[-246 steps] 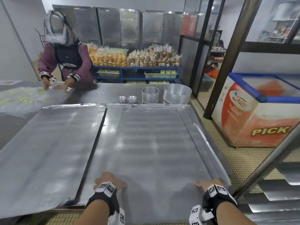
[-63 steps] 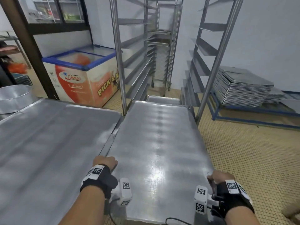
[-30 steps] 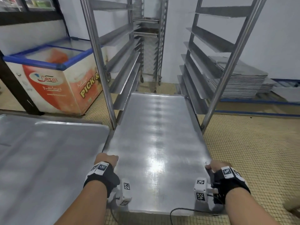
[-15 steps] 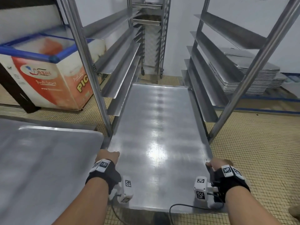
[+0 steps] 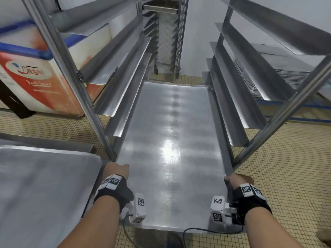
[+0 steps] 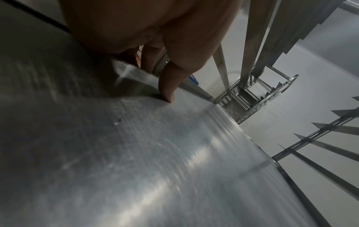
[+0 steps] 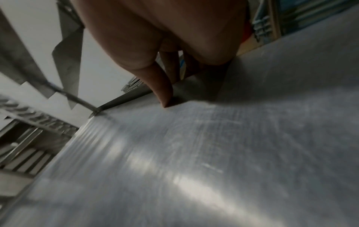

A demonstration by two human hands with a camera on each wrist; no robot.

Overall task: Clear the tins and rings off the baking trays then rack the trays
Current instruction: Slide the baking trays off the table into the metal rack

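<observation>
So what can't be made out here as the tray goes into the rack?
- Head view: the left hand and right hand grip the tray; fingers below hidden.
- Head view: whether its edges sit on the rack rails, hidden by those above.
- Wrist views: tray surface blurred.
</observation>
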